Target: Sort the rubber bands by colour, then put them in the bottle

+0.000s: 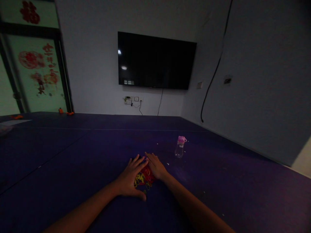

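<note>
A small heap of rubber bands (148,175), red and yellow, lies on the dark blue surface (102,155) between my two hands. My left hand (131,178) curves around the heap's left side, thumb and fingers spread apart. Along the far right side, my right hand (155,165) rests with its fingers stretched out, the fingertips close to those of the left. Part of the heap is hidden under the hands. A clear plastic bottle (179,150) with a pink lid stands upright beyond my right hand.
Small white scraps are scattered around the bottle. Orange objects (60,110) sit at the far left edge near a glass door (41,74). A wall-mounted television (156,61) hangs ahead, and a black cable (211,84) runs down the right wall.
</note>
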Demonstrator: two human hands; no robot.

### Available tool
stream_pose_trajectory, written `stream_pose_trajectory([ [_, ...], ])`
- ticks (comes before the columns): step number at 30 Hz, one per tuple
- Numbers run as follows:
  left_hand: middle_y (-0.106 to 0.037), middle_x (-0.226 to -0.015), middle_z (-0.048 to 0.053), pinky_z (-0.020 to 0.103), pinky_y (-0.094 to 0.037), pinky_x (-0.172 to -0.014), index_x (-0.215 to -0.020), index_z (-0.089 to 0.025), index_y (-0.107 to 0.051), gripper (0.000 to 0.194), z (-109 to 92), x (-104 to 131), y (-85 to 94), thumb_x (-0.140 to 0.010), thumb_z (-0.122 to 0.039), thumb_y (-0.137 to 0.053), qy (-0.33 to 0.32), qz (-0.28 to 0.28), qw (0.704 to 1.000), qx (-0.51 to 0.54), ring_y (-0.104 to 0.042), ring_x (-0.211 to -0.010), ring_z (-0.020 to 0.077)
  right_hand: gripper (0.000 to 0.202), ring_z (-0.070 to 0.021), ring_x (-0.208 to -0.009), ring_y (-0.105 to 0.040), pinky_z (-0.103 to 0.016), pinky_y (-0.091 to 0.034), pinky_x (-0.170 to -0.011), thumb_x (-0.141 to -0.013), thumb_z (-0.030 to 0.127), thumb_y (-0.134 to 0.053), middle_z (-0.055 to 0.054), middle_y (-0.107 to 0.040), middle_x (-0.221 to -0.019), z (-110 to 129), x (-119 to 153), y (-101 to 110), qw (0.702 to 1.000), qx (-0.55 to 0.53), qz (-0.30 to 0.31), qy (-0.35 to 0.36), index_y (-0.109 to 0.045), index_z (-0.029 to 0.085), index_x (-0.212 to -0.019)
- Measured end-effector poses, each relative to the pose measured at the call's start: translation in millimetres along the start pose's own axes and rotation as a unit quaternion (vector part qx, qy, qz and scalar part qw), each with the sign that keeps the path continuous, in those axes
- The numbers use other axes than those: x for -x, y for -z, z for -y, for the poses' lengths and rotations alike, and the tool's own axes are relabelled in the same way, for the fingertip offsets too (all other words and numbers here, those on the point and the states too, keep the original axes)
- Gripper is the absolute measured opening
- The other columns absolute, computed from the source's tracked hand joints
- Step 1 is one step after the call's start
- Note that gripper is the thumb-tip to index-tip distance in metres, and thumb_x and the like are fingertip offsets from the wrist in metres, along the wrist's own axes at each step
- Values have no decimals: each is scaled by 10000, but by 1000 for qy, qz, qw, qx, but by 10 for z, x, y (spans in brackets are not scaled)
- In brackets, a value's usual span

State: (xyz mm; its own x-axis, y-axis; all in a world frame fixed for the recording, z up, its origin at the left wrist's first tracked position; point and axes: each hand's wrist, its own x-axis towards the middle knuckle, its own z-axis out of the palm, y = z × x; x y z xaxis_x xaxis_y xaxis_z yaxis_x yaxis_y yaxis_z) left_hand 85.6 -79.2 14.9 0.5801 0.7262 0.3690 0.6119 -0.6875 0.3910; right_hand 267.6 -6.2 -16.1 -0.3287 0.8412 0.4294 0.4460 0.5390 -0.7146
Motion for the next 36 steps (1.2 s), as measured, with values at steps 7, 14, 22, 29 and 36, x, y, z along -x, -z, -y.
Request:
stream_pose_trajectory([
  [7,-392,-1413,102,543,-151,-1088,-1338,-248,-396,674,119,-34,-43,-765,-574,-536,94,-84,992,-24,-226,-1351,293,527,-228,-1100,-560,-436,-375,-992,-896,549,-307,-87,-641,-1136,178,-5,113,992,-97,37,70,-619,199,-1138],
  [14,-464,-1348,142,473,-333,-1036,-1252,-202,-496,650,227,-42,-105,-681,-465,-661,149,-158,975,54,-420,-1244,303,531,-260,-1195,-480,-455,-337,-1020,-816,548,-500,-89,-535,-1288,239,83,112,991,-11,73,107,-532,243,-1249],
  [22,-623,-1174,90,423,-446,-954,-1152,-207,-574,463,234,-87,-81,-704,-301,-645,157,-176,946,221,-577,-1082,244,532,-260,-1316,-312,-516,-173,-1078,-855,567,-413,-64,-430,-1384,174,84,69,994,25,78,72,-452,295,-1310],
  [29,-614,-1185,98,430,-386,-1009,-1102,-203,-604,454,257,-86,-55,-685,-369,-677,169,-206,944,195,-549,-1117,254,496,-243,-1106,-546,-456,-337,-1006,-883,544,-364,-98,-615,-1174,236,49,114,990,13,84,112,-566,232,-1211],
  [36,-386,-1410,144,502,-248,-1069,-1322,-212,-417,846,278,-70,-111,-600,-548,-704,141,-115,976,118,-307,-1315,321,552,-286,-1257,-400,-525,-239,-1044,-845,573,-422,-91,-471,-1349,198,51,80,986,63,107,114,-472,264,-1299],
])
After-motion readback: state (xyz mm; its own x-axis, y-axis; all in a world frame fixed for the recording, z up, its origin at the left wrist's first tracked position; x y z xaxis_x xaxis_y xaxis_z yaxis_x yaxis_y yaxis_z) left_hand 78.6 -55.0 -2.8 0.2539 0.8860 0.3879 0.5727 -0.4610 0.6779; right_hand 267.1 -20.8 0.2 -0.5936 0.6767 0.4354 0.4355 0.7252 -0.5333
